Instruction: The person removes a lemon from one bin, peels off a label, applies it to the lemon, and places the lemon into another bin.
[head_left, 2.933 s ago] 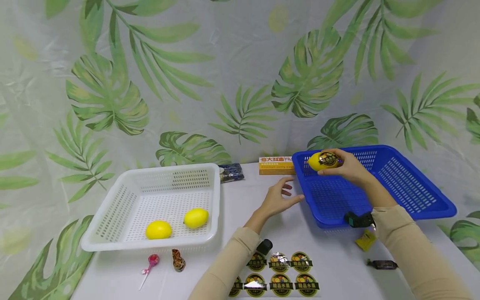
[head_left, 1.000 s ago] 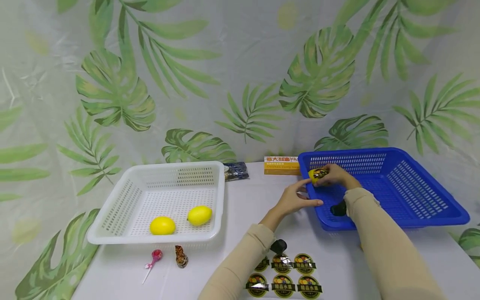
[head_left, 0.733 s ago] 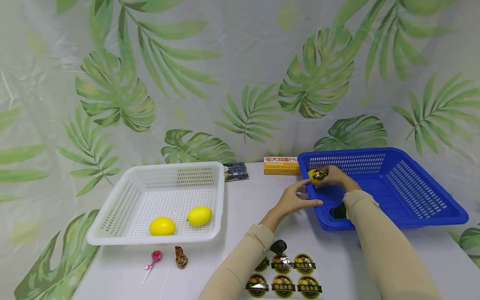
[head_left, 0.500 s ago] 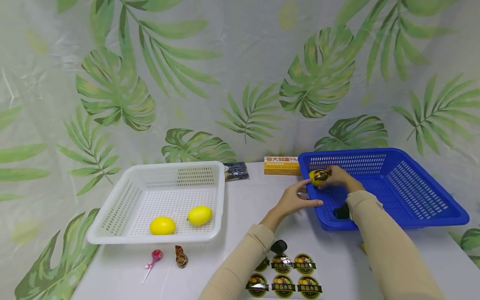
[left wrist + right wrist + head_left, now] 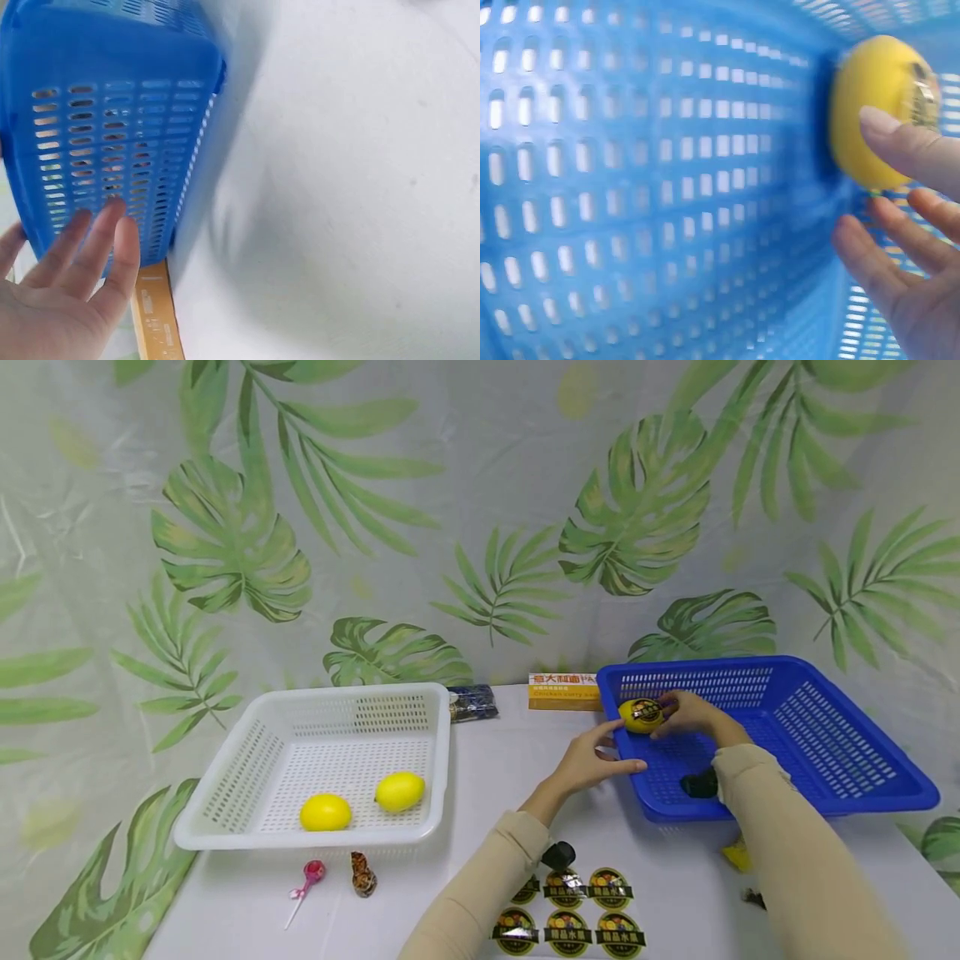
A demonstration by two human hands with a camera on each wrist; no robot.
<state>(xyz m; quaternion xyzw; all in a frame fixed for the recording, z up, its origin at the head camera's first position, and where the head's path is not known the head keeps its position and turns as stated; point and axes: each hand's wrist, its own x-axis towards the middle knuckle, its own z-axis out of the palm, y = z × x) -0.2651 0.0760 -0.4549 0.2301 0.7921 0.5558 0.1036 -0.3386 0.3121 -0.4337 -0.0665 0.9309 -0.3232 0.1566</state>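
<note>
The relaxed left hand [image 5: 588, 762] is seemingly steadying the blue slotted plastic basket [image 5: 832, 735] while the loose-fingered right hand [image 5: 692, 714] is flanking the oval yellow lemon [image 5: 637, 717]

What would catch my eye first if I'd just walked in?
Probably the big blue basket on the right, where the right hand is at a bright yellow lemon with a dark sticker, while the left hand is at the basket's left side. Next, the white basket on the left, with two other lemons inside. Behind everything, the leaf-print backdrop stands out too.
</note>
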